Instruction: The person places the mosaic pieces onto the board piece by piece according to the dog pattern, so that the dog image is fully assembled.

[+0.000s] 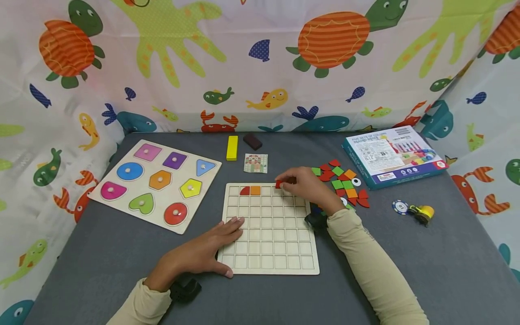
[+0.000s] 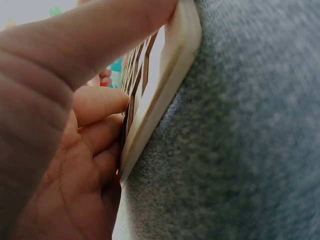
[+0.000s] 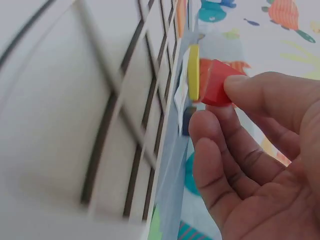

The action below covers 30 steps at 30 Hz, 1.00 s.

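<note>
A wooden grid board point(image 1: 266, 234) lies flat in the middle of the table. In its top row sit a red tile with a rounded corner point(image 1: 245, 191) and an orange square tile point(image 1: 255, 190), side by side. My left hand point(image 1: 199, 250) rests on the board's left side, fingers extended over the cells and thumb at the lower left corner. Over the top row, right of the orange tile, my right hand point(image 1: 306, 185) pinches a red tile point(image 3: 217, 85) between thumb and fingers. The right wrist view shows this tile held above the grid; fingers cover part of its outline.
Loose red, green and orange tiles point(image 1: 347, 184) lie right of the board, near a boxed set point(image 1: 396, 153). A shape puzzle point(image 1: 154, 183) is at left. Behind the board are a patterned card point(image 1: 256, 163), a yellow block point(image 1: 232, 148) and a dark block point(image 1: 253, 141).
</note>
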Motion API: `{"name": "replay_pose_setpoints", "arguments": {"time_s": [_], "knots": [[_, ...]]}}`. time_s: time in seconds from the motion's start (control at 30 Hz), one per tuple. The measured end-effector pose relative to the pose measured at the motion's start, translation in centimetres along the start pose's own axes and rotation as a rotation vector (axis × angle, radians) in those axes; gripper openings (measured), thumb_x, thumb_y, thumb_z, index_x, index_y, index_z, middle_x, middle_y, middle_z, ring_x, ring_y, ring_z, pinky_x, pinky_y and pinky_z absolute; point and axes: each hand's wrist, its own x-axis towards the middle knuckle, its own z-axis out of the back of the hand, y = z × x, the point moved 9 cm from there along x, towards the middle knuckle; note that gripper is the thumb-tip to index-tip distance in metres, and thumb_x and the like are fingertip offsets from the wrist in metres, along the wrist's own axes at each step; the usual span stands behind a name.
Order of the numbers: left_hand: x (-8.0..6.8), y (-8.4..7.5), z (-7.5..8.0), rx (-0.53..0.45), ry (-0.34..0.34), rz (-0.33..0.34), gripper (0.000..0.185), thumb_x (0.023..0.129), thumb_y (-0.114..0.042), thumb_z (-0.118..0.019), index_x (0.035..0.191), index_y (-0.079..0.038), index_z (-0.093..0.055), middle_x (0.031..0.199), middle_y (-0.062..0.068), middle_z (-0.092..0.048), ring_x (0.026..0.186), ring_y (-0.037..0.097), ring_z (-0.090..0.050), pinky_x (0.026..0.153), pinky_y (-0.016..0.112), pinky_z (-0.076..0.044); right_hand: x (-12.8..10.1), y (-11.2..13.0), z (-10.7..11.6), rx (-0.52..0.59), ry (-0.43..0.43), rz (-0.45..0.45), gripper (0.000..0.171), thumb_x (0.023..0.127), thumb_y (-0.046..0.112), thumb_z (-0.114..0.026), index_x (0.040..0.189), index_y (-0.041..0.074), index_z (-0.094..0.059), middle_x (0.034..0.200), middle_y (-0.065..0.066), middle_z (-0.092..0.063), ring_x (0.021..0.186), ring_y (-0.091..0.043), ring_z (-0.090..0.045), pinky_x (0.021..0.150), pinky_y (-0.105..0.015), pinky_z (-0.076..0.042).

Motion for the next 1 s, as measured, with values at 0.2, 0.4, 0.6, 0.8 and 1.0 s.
{"name": "replay_pose_setpoints", "arguments": {"time_s": [0.2, 0.4, 0.6, 0.8, 1.0], "knots": [[-0.1, 0.1, 0.0, -0.001, 0.004, 0.004, 0.102, 0.074, -0.048, -0.082, 0.152, -0.007, -0.031, 0.162, -0.003, -0.008, 0.147, 0.015, 0.000, 0.117, 0.042, -0.006, 1.7, 1.2, -1.7, -0.028, 0.041, 0.027, 0.021, 0.093, 0.007, -0.064, 0.112, 0.002, -0.072, 0.100, -0.005, -0.069, 0.083, -0.017, -0.061, 0.072, -0.032, -0.051], [-0.1, 0.2, 0.0, -0.002, 0.001, 0.000, 0.102, 0.074, -0.048, -0.081, 0.152, -0.007, -0.031, 0.162, -0.003, -0.008, 0.147, 0.015, 0.000, 0.117, 0.041, -0.006, 2.6, 1.3, -3.4, -0.043, 0.073, -0.032, 0.019, 0.093, 0.007, -0.065, 0.111, 0.004, -0.069, 0.092, -0.004, -0.067, 0.082, -0.017, -0.061, 0.074, -0.033, -0.051], [-0.1, 0.1, -0.1, 0.000, 0.001, -0.001, 0.102, 0.074, -0.048, -0.082, 0.152, -0.007, -0.031, 0.162, -0.003, -0.008, 0.147, 0.015, -0.001, 0.117, 0.041, -0.006, 2.7, 1.7, -3.7, -0.135, 0.042, -0.050, 0.017, 0.092, 0.006, -0.065, 0.108, 0.006, -0.072, 0.091, -0.003, -0.068, 0.082, -0.018, -0.061, 0.074, -0.034, -0.051], [0.0, 0.2, -0.1, 0.004, 0.006, 0.009, 0.102, 0.074, -0.049, -0.081, 0.152, -0.008, -0.031, 0.162, -0.004, -0.009, 0.147, 0.014, 0.000, 0.117, 0.042, -0.006, 2.8, 2.1, -4.1, -0.195, 0.084, -0.042, 0.018, 0.092, 0.007, -0.066, 0.108, 0.007, -0.074, 0.094, -0.003, -0.068, 0.085, -0.018, -0.061, 0.076, -0.034, -0.051], [-0.2, -0.2, -0.1, 0.062, 0.003, 0.015, 0.098, 0.075, -0.047, -0.081, 0.151, -0.008, -0.033, 0.162, -0.002, -0.010, 0.148, 0.017, -0.003, 0.117, 0.043, -0.010, 2.5, 2.2, -4.0, -0.191, 0.086, -0.049, 0.023, 0.093, 0.009, -0.065, 0.115, 0.006, -0.072, 0.100, -0.006, -0.067, 0.089, -0.020, -0.061, 0.077, -0.035, -0.051]]}}
